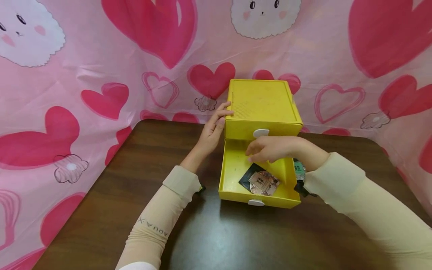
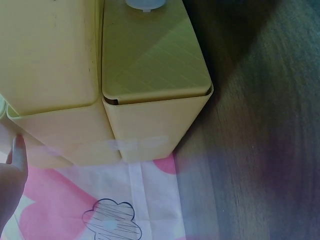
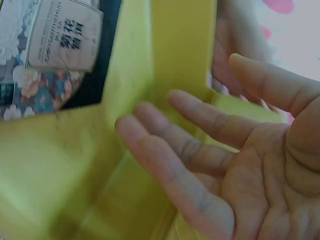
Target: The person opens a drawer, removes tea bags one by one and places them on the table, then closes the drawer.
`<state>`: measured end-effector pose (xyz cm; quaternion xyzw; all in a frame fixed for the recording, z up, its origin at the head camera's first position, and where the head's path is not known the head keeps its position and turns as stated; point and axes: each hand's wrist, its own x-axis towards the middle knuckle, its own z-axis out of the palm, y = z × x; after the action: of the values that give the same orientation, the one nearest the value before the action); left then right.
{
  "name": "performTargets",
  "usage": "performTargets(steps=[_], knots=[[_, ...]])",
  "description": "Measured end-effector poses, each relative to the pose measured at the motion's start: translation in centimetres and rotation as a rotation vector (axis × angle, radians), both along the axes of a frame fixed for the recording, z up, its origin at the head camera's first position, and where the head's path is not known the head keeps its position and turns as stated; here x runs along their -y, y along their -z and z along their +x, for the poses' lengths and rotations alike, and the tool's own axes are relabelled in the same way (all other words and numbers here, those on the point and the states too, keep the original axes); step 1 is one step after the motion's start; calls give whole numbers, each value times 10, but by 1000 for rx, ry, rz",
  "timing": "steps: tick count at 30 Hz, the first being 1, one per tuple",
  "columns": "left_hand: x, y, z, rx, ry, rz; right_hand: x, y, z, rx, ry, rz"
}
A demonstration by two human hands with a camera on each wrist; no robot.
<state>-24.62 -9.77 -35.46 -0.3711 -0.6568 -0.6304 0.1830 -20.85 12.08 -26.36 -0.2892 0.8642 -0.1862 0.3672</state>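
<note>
A yellow drawer box [image 1: 263, 99] stands on the table, its lower drawer [image 1: 231, 168] pulled out toward me. Inside that drawer lies a flat floral packet [image 1: 270, 185] with dark parts and a printed label [image 3: 65, 37]. My left hand [image 1: 212, 131] rests against the box's upper left side, fingers extended; in the left wrist view a finger [image 2: 19, 152] touches the yellow side wall. Over the back of the open drawer hovers my right hand [image 1: 273, 148], fingers loosely bent and apart. Nothing is in its palm [image 3: 270, 175] in the right wrist view.
The upper drawer, with a white handle [image 1: 261, 132], is closed. Another white handle [image 1: 256, 203] is on the pulled-out drawer's front. A teal-labelled item with black parts [image 1: 299, 172] shows beside the right cuff. Pink heart-patterned cloth [image 1: 158, 33] hangs behind the dark wooden table [image 1: 135, 168].
</note>
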Motion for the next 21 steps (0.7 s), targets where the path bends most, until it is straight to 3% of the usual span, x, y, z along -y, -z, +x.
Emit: performTargets(steps=[5, 11, 16, 21], knots=[[1, 0, 0, 4, 10, 6, 19, 13, -4, -73, -56, 96], [0, 1, 0, 16, 18, 9, 23, 25, -10, -120, -112, 112], [0, -1, 0, 17, 20, 14, 22, 25, -9, -96, -50, 118], [1, -1, -1, 18, 25, 23, 20, 26, -8, 11, 47, 105]])
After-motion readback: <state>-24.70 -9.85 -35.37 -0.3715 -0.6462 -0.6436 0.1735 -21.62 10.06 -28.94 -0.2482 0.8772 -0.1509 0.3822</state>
